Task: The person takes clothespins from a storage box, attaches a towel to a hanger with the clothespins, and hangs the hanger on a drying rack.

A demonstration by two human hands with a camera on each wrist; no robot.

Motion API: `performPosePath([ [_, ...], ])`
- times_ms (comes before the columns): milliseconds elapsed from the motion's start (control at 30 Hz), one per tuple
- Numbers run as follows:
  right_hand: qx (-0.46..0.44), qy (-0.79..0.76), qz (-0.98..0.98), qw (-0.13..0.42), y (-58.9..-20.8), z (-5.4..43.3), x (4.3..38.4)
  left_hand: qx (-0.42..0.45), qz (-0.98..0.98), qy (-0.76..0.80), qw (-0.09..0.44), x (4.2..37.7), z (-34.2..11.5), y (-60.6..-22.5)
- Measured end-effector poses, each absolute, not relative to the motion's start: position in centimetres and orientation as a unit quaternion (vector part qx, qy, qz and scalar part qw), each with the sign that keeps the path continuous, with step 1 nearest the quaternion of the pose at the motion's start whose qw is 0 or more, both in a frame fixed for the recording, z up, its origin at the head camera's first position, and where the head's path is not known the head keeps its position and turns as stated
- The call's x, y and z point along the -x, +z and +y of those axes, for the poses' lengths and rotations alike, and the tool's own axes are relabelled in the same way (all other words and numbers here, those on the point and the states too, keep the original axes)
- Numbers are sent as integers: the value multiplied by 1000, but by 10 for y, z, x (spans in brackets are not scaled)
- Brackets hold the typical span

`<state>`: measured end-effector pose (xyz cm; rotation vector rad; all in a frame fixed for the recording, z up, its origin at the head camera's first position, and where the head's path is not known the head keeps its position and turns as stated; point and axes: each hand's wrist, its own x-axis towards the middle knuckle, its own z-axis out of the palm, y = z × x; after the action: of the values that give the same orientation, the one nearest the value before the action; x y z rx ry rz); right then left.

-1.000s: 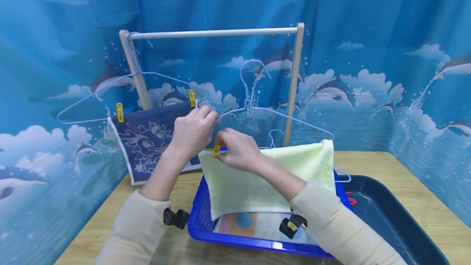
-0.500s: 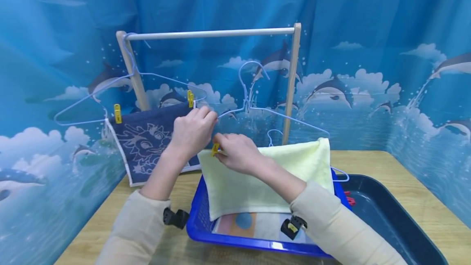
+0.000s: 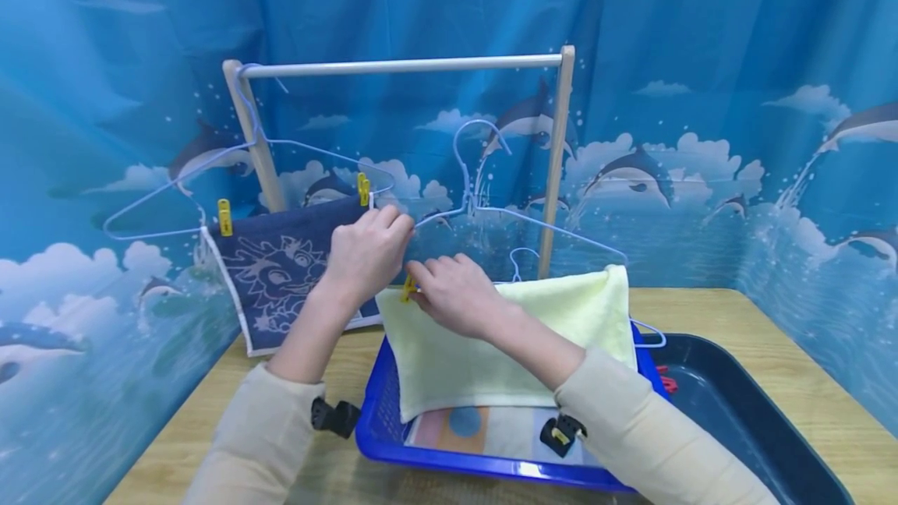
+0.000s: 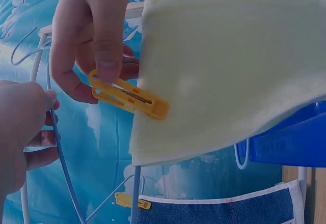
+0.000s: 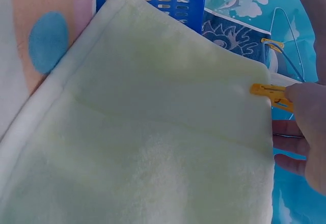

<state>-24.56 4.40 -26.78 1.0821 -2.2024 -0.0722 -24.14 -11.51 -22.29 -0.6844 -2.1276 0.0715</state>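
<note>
My left hand [image 3: 369, 249] grips the light-blue wire of a hanger [image 3: 471, 205] at its left end. Draped over the lower bar is a pale yellow towel [image 3: 505, 349]. At the towel's top left corner, my right hand [image 3: 456, 294] pinches the handles of a yellow clothespin [image 3: 408, 288]. The left wrist view shows the thumb on one handle and the jaws of the clothespin [image 4: 130, 96] over the towel's edge. From the right wrist, the same clothespin [image 5: 272, 94] overlaps the towel edge, with the other fingers behind the cloth.
A wooden rack [image 3: 407, 65] stands behind, with a navy towel [image 3: 281, 271] clipped to another hanger [image 3: 175, 178] on the left. Below the yellow towel, a blue basket [image 3: 491, 462] holds patterned cloth [image 3: 505, 431]. A dark tray [image 3: 744, 419] with red clothespins [image 3: 666, 380] lies to the right.
The right fingers have shifted slightly on the clothespin, which sits a little more upright at the towel's corner. The left hand keeps its grip on the hanger.
</note>
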Motion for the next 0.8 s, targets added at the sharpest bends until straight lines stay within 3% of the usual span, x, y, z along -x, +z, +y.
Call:
performPosePath([
  [233, -423, -10, -843, 333, -261, 64, 242, 278, -851, 28, 444, 242, -116, -223],
  [533, -415, 64, -875, 240, -245, 116, 223, 270, -865, 21, 423, 241, -116, -222],
  [800, -391, 72, -887, 237, -243, 165, 214, 265, -869, 20, 416, 240, -116, -223],
])
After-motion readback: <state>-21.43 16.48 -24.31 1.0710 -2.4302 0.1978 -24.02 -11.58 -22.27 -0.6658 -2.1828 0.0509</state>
